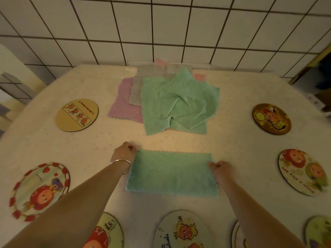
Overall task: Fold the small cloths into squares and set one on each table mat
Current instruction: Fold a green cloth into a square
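A green cloth, folded into a rectangle, lies flat on the table in front of me. My left hand pinches its far left corner, fingers curled. My right hand pinches its right edge near the far corner. Behind it lies a loose pile of cloths: green ones on top, a grey one and a purple one to the left, pink showing at the back. Round picture mats ring the table, such as a tan one at the left and a dark one at the right.
More round mats lie at left front, right and along the near edge. The pale tablecloth covers the table. A white tiled wall stands right behind it.
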